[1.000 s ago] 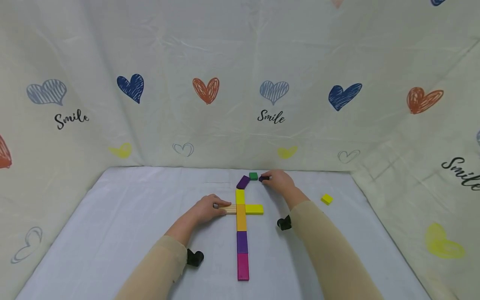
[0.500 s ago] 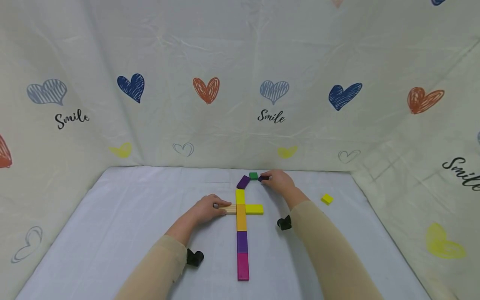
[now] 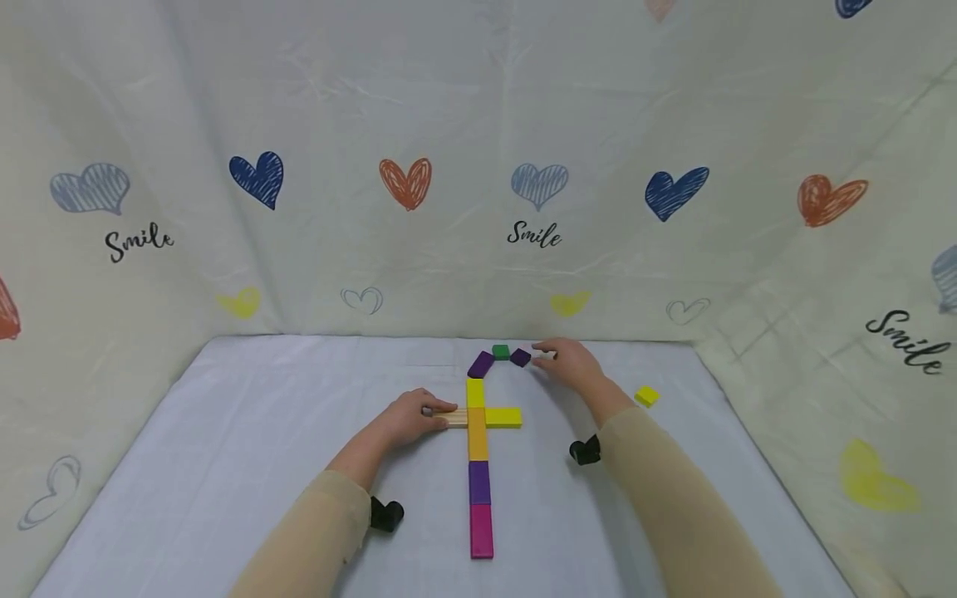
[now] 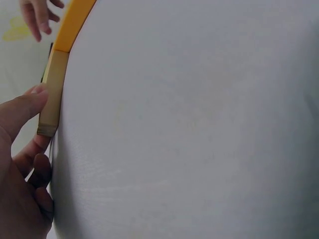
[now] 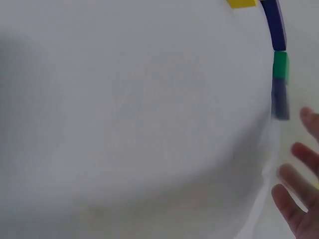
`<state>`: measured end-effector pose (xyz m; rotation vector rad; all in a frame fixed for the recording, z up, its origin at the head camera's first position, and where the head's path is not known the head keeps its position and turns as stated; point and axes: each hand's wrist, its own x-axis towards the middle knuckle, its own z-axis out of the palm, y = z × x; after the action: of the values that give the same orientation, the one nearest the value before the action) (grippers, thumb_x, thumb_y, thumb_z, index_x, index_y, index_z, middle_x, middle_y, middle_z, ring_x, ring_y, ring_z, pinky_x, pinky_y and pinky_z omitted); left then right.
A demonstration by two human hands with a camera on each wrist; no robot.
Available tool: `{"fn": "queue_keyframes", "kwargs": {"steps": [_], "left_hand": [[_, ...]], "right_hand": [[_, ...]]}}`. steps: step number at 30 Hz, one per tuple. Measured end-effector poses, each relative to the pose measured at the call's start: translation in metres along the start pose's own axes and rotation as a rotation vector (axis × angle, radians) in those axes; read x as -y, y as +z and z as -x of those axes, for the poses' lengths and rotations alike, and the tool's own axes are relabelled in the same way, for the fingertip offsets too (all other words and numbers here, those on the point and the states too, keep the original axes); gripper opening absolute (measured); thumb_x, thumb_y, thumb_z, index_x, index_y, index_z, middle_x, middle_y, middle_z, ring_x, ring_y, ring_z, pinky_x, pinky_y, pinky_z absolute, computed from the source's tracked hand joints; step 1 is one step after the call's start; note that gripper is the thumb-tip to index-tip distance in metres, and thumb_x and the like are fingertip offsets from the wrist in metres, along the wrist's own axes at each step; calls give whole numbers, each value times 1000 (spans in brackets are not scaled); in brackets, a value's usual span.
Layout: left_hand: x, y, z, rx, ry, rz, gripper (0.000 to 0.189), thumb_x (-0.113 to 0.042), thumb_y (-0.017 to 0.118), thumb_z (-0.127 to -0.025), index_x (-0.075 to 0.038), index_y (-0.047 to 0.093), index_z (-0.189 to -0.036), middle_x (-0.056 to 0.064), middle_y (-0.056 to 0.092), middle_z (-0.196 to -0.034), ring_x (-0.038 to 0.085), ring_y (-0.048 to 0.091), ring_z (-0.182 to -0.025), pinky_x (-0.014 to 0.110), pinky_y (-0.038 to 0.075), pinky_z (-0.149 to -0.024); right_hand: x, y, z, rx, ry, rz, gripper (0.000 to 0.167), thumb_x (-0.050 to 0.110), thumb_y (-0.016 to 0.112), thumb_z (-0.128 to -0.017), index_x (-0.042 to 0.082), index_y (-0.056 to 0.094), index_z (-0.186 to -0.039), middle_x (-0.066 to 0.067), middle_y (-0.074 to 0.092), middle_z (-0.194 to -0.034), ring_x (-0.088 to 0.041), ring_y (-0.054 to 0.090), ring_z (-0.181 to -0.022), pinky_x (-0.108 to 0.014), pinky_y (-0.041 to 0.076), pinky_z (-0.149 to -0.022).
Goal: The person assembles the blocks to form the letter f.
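My left hand [image 3: 407,417] pinches a plain wooden block [image 4: 56,94] between thumb and fingers. That block's far end meets an orange block [image 3: 477,433] in a vertical row. Just right of a small dark purple block [image 3: 521,357], my right hand [image 3: 570,363] has its fingers spread, with nothing in them. Left of that block come a green block [image 3: 501,352] and a longer purple block [image 3: 481,365], forming a curve. The row also has a yellow block [image 3: 475,392] on top, a purple block [image 3: 479,482] and a pink block [image 3: 482,531] below.
A yellow block [image 3: 503,418] sticks out to the right of the row. Further right, a loose yellow block [image 3: 646,396] lies by my right forearm. The white-covered table [image 3: 247,448] ends at a hanging cloth [image 3: 449,249] printed with hearts.
My right hand has let go of the small dark purple block and drawn back to the right. The left hand still holds the wooden block; the head view has shifted slightly.
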<state>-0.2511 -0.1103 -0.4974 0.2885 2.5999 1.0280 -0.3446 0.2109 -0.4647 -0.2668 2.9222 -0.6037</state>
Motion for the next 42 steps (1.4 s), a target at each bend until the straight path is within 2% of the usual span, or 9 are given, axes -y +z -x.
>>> {"fn": "queue_keyframes", "kwargs": {"steps": [8,16,22,29,33,38,42], "left_hand": [[0,-2,4,-3,-13,7,30,-30,70,-93,-33,72,-122,0,60,-121,24,52,-114,49,43,-102],[7,1,2,-11,-18,15,28,-30,70,-93,-34,73,-121,-2,60,-119,23,52,-112,48,43,-100],[5,1,1,-12,-18,17,28,-33,70,-93,-37,72,-120,-2,60,-121,23,51,-113,48,43,-101],[1,0,1,-8,0,14,28,-31,70,-93,-35,73,-121,-1,60,-120,23,52,-111,48,44,-99],[-1,0,3,-2,-1,12,28,-32,69,-94,-36,72,-121,-2,60,-120,22,52,-112,47,43,-100],[-2,-1,5,-8,8,12,28,-30,69,-94,-34,73,-121,-1,60,-121,23,52,-113,47,43,-101],[-2,-2,5,-10,11,10,28,-29,69,-94,-34,73,-121,0,60,-121,24,52,-113,48,43,-101]], "right_hand": [[-22,-18,22,-5,-23,38,43,33,67,-96,18,63,-136,-12,60,-134,-33,56,-114,-49,48,-94],[-58,-31,50,1,-12,31,44,34,67,-95,17,63,-136,-13,59,-134,-34,55,-116,-51,47,-94],[-88,-45,78,-28,-1,21,45,32,67,-95,13,63,-135,-16,59,-133,-35,54,-113,-51,47,-89],[-125,-55,104,-91,-10,23,46,32,68,-94,7,63,-133,-22,57,-133,-38,56,-109,-52,47,-85],[-139,-56,112,-85,32,-2,48,31,68,-94,5,62,-134,-27,55,-134,-42,54,-110,-54,47,-86],[-148,-49,113,-37,121,-27,50,31,67,-95,6,59,-137,-30,50,-137,-46,50,-115,-57,47,-89],[-154,-41,109,-18,172,-35,50,30,67,-95,8,57,-139,-28,53,-134,-41,52,-110,-51,49,-84]]}}
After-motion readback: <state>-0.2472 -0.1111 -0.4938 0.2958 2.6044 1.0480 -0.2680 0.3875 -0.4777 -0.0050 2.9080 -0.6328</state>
